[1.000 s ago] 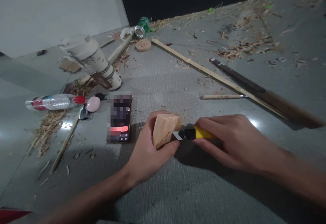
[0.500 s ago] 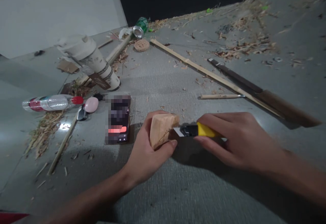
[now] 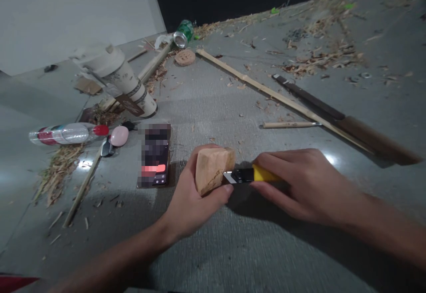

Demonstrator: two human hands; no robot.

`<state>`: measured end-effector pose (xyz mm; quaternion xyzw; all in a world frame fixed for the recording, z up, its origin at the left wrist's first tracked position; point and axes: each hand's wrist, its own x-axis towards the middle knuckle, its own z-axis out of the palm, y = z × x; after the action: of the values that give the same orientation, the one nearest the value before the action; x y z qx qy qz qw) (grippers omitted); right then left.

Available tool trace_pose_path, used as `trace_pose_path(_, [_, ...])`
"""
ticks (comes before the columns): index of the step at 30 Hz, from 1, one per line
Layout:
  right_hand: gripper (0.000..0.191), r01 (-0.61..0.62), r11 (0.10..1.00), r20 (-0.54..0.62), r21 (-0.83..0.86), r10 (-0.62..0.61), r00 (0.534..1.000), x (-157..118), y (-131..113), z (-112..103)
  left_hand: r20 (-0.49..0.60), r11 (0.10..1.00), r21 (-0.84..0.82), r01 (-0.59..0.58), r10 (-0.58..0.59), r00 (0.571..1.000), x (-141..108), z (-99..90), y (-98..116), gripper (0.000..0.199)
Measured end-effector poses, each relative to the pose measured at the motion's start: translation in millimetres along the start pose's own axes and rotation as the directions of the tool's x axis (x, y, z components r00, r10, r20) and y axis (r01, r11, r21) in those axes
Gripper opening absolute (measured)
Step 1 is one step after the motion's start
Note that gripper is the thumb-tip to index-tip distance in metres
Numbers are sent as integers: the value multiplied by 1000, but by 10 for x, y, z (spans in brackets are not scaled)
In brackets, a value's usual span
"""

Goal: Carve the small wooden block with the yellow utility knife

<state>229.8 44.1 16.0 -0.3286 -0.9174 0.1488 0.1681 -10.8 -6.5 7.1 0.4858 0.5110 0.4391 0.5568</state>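
Note:
Near the middle, my left hand (image 3: 195,202) is wrapped round a pale wooden block (image 3: 211,168), its thumb along the lower edge. A dark, jagged line runs across the block's face. From the right, my right hand (image 3: 296,184) grips a yellow and black utility knife (image 3: 264,174). The knife's short blade points left, and its tip is at the block's right side, just above my left thumb. Whether the tip presses into the wood is too small to tell.
A phone (image 3: 156,155) lies left of the block. Further left are a plastic bottle (image 3: 68,134) and a patterned cup (image 3: 128,82). A green can (image 3: 183,34) lies at the back. A long wooden strip (image 3: 256,86), a thin tool (image 3: 289,125) and a long-handled blade (image 3: 359,128) lie right.
My right hand has moved slightly left with the knife, bringing the blade tip to the block's edge. My left hand and the block have hardly moved.

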Motion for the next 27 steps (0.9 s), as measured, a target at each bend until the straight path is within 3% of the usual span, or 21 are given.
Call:
trace_pose_path(6, [35, -75, 997, -106, -7, 74, 992, -10, 14, -5, 11, 996, -48, 68, -68, 998, 3, 8, -7, 50])
trace_pose_path(10, [34, -57, 998, -87, 3, 57, 995, -12, 12, -24, 9, 996, -21, 86, -86, 996, 12, -7, -42, 49])
trace_pose_path(18, [33, -1, 999, 21, 52, 0, 1000, 9, -23, -21, 18, 943, 295, -157, 159, 987, -30, -29, -20, 52])
trace_pose_path(27, [33, 22, 997, 30, 71, -25, 999, 2, -42, -36, 77, 876, 426, -225, 213, 974, -64, -39, 15, 61])
